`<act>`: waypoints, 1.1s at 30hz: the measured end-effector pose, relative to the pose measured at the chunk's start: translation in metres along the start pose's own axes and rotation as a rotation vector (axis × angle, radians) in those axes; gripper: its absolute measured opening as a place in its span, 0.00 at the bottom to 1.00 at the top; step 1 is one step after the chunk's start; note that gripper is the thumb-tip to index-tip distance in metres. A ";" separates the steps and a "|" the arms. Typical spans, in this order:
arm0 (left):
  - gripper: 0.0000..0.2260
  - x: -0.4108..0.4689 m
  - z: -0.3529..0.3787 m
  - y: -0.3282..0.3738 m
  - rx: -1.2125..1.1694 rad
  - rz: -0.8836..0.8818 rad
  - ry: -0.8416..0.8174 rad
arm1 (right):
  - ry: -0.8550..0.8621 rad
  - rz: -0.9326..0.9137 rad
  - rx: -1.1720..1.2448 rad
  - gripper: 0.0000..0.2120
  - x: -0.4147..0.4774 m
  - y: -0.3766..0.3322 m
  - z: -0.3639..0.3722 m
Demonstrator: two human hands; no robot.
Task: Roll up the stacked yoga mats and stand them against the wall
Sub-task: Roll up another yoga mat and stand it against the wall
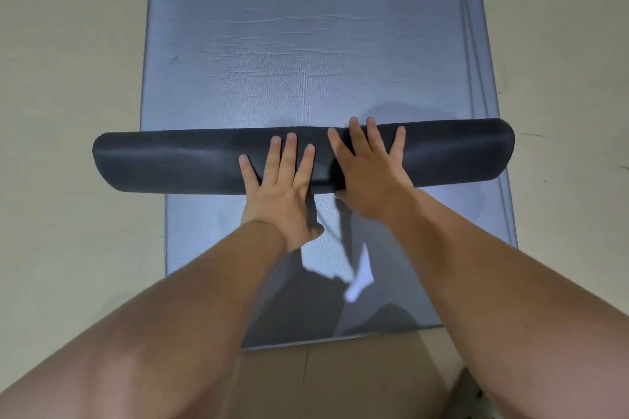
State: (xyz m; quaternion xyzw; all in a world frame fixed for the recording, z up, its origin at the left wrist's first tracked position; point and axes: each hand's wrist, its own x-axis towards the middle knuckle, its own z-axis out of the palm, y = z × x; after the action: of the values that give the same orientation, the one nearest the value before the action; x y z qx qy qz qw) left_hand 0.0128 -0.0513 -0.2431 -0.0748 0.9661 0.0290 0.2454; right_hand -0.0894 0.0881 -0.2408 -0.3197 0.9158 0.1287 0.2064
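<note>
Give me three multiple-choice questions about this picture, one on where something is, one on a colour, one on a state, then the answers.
1. Where do the left hand and right hand lie? A on a chair; B on the roll; C on a wall.
2. What colour is the roll's outside? A black; B red; C yellow.
3. How is the top mat? A wholly flat; B standing upright; C partly rolled.
Answers: 1 B, straight fingers lie across its middle; 2 A, it shows black; 3 C, flat mat stretches beyond the roll.
</note>
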 end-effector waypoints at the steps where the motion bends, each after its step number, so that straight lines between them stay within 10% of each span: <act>1: 0.61 0.005 -0.004 -0.001 -0.014 -0.001 -0.016 | 0.001 -0.009 0.004 0.48 0.002 0.003 -0.003; 7: 0.66 0.025 -0.008 -0.008 -0.016 0.019 -0.066 | 0.185 -0.007 0.018 0.49 -0.017 -0.001 0.022; 33: 0.53 -0.074 0.030 -0.014 0.017 0.091 0.296 | -0.190 -0.016 0.144 0.44 -0.040 -0.002 -0.025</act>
State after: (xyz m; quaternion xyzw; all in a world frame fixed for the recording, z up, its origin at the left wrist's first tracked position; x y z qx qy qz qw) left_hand 0.0929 -0.0524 -0.2343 -0.0322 0.9943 0.0207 0.0992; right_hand -0.0669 0.0984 -0.2009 -0.2978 0.8964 0.0906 0.3157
